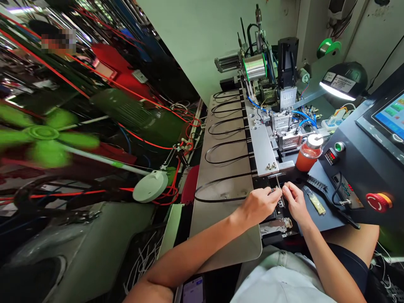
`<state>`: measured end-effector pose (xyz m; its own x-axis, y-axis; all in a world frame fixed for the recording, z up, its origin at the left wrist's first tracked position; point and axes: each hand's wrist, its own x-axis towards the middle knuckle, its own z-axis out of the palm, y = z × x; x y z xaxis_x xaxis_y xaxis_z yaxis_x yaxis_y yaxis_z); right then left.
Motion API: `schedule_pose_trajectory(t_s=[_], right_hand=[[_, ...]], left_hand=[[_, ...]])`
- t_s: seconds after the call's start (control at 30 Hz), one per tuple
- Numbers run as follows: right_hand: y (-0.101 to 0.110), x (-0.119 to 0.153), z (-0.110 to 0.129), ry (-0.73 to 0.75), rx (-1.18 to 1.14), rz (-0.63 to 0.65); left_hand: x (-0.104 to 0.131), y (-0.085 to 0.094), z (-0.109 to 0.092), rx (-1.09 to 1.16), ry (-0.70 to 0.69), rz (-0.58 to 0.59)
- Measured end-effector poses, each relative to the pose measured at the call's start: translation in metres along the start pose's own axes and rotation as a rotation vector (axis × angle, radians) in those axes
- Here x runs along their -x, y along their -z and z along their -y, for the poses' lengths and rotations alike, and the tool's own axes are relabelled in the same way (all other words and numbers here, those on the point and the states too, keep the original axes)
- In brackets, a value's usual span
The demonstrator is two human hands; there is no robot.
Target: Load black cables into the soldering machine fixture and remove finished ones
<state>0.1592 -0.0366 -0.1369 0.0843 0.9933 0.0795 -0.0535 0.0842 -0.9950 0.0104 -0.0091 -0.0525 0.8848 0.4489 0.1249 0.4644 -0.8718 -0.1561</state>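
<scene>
Right at the near end of the metal track (252, 139), our two hands meet. Our left hand (259, 203) and our right hand (293, 201) sit close together, with a small metal part (275, 190) between them. Our fingers (274, 194) are pinched narrow on it, both hands just as near. A black cable (221, 189) runs from the part out to our left in a long loop, lying across the surface (227, 235). More black loops (225, 126) lie in a row farther up. An orange jar (306, 155) stands just behind our right hand, and a black brush (318, 185) lies beside it.
</scene>
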Motion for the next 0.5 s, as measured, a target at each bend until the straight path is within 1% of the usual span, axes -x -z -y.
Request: schedule_pose_trajectory(t_s=[0.07,0.13,0.2,0.27,0.37,0.43,0.5], right_hand=[[0.003,0.001,0.003,-0.008,0.058,0.001],[0.007,0.003,0.010,0.023,0.199,-0.021],[0.011,0.006,0.019,0.115,0.359,-0.046],[0.013,0.009,0.026,0.229,0.474,-0.026],[0.014,0.013,0.028,0.329,0.574,0.011],[0.015,0.015,0.026,0.343,0.606,-0.035],[0.019,0.016,0.025,0.346,0.616,-0.120]], left_hand=[[0.001,0.003,0.000,0.043,0.047,0.048],[0.003,0.006,0.001,0.110,0.150,0.068],[0.006,0.008,0.003,0.169,0.262,0.091],[0.008,0.011,0.006,0.205,0.333,0.132],[0.008,0.015,0.010,0.234,0.364,0.179],[0.008,0.016,0.011,0.253,0.366,0.186],[0.008,0.016,0.012,0.263,0.364,0.184]])
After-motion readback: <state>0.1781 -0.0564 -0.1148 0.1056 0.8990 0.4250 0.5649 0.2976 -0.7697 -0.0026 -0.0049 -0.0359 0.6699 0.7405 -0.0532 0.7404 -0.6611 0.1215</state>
